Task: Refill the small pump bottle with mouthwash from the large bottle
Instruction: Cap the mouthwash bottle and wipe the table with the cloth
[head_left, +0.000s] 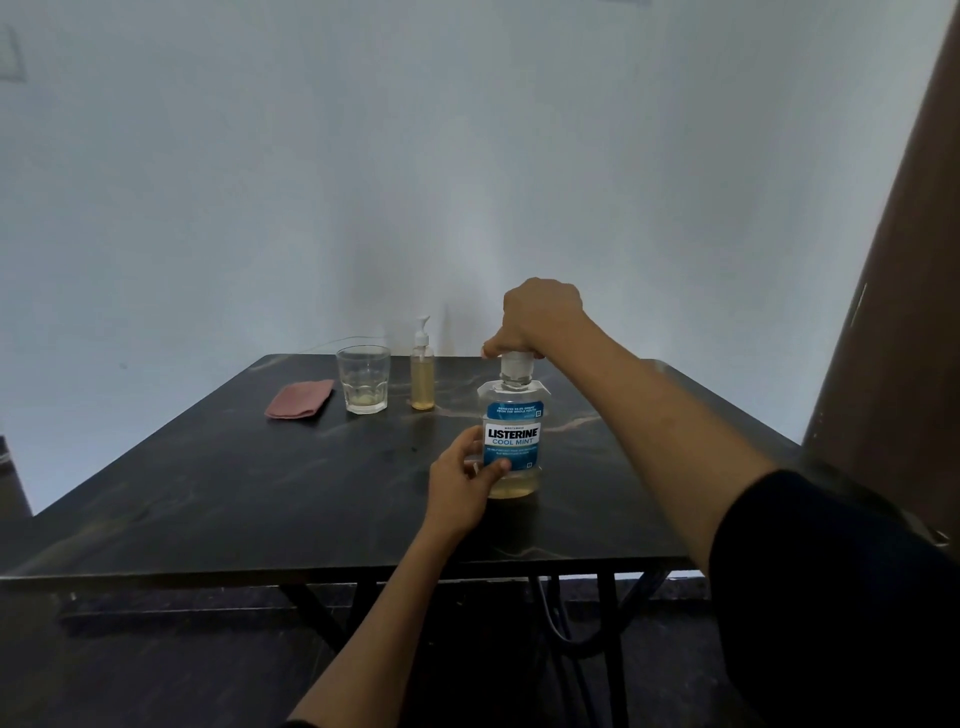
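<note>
my left hand (462, 480) holds the big bottle (512, 441); my right hand (535, 322) grips its cap (516, 364). behind it, the small bottle (422, 371) looks nearly full, pump on.

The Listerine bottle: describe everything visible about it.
The Listerine bottle is clear plastic with a blue and white label reading LISTERINE COOL MINT and a clear cap. It stands upright on the dark table, near its right front. Only a shallow layer of yellowish liquid shows at the bottom. The left hand grips its lower body; the right hand grasps the cap from above.
</note>
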